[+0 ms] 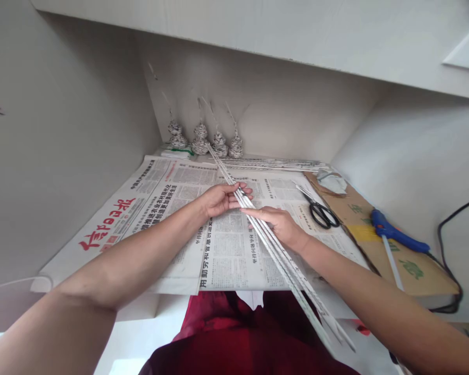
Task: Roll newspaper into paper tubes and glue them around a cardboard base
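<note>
A bunch of several long, thin rolled newspaper sticks point(271, 240) runs slantwise from the back of the table down past its front edge. My left hand point(227, 199) grips the bunch near its middle, thumb on top and fingers beneath. Just below it, my right hand point(275, 221) closes round the same sticks, its index finger lying along them. The sticks fan slightly apart at their lower ends. Under both hands lies a spread newspaper sheet point(230, 260) with printed columns.
Several woven gourd-shaped paper pieces point(200, 139) stand along the back wall. More paper sticks point(273, 164) lie beside them. To the right are black-handled scissors point(323, 214), a cardboard piece point(361, 208), a crumpled white scrap point(331, 182) and a blue glue gun point(398, 233) with a cord. A shelf point(258, 31) overhangs.
</note>
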Available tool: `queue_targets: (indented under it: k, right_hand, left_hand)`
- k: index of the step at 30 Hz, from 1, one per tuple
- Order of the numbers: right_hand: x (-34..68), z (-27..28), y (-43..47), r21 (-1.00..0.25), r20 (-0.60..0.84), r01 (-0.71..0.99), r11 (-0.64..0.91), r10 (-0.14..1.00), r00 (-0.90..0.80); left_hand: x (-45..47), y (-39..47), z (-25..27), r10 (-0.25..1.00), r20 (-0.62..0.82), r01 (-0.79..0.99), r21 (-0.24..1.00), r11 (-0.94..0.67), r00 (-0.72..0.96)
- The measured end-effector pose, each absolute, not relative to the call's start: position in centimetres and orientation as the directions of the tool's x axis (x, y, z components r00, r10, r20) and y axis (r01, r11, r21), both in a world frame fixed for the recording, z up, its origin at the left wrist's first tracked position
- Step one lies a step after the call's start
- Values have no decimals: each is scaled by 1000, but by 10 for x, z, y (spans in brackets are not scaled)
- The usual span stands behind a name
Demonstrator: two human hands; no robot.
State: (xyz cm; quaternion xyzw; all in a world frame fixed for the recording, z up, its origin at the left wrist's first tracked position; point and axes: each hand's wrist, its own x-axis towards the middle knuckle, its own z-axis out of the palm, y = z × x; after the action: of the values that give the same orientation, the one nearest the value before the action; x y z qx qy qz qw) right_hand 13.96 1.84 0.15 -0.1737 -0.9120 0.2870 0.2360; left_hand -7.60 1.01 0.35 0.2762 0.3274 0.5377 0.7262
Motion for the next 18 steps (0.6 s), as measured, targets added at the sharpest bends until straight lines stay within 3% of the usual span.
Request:
queue_targets:
  k: [13,18]
  right_hand:
    - [136,0,22,-584,330,172,793,426,-842]
    - [133,-7,28,-577,313,223,786,465,-828]
  left_hand:
    - [-82,15,-3,956,-205,-558,778,288,208]
    - [-84,18,-4,956,-217,-549,784,291,197]
